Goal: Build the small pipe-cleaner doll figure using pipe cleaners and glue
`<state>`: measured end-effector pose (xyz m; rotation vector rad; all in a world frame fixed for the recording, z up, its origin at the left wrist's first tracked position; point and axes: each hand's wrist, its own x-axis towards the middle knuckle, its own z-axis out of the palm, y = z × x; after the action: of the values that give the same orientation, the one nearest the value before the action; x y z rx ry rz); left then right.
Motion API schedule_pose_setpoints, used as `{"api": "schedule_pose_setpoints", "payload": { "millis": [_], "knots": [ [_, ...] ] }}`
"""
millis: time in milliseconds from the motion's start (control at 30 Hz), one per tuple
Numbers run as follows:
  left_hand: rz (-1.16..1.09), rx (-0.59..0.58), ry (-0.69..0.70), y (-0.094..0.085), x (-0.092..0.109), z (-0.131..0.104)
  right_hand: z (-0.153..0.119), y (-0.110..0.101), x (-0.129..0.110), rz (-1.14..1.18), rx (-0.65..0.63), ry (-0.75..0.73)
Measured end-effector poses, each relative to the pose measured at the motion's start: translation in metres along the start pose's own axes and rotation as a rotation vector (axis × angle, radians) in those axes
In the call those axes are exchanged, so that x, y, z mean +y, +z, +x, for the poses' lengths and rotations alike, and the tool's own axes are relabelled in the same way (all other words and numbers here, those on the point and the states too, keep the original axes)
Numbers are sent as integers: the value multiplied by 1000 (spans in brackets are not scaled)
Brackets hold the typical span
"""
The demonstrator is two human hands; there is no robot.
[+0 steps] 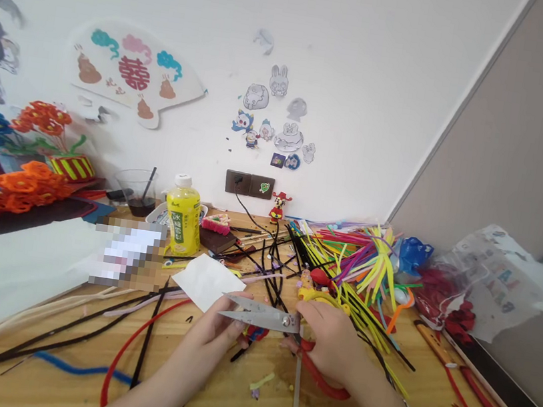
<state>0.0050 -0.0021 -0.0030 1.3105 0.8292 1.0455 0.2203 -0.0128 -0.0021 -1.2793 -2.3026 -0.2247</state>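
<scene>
My right hand (332, 343) is closed around the red handles of a pair of scissors (263, 317). Their blades point left, slightly parted, and pass in front of my left hand (213, 330). My left hand's fingers are closed on a small red and blue piece (257, 333), partly hidden below the blades. A white sheet of paper (207, 282) lies just behind my left hand. On the wooden table (223, 402), a small yellow-green scrap (262, 382) lies below the hands.
A yellow bottle (183, 218) and a cup of dark drink (141, 202) stand at the back. Bundled colourful pipe cleaners (374, 265) lie behind my right hand. Black strips, a red strip (122, 351) and a blue strip (77, 367) lie left. Orange flowers (24, 196) are far left.
</scene>
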Motion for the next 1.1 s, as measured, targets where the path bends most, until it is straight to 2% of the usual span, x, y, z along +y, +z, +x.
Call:
{"api": "schedule_pose_setpoints", "payload": {
  "millis": [233,400,500,800,1100],
  "knots": [
    [58,33,-38,4,6,-3,-1,6,1,-5,37,29],
    [2,17,-80,5,1,-3,3,5,6,88,57,200],
    [-49,20,-70,4,-4,-1,4,7,11,126,70,242],
    [-110,46,3,2,5,1,3,11,9,155,19,122],
    [0,53,24,4,4,-2,4,3,2,46,2,25]
  ]
}}
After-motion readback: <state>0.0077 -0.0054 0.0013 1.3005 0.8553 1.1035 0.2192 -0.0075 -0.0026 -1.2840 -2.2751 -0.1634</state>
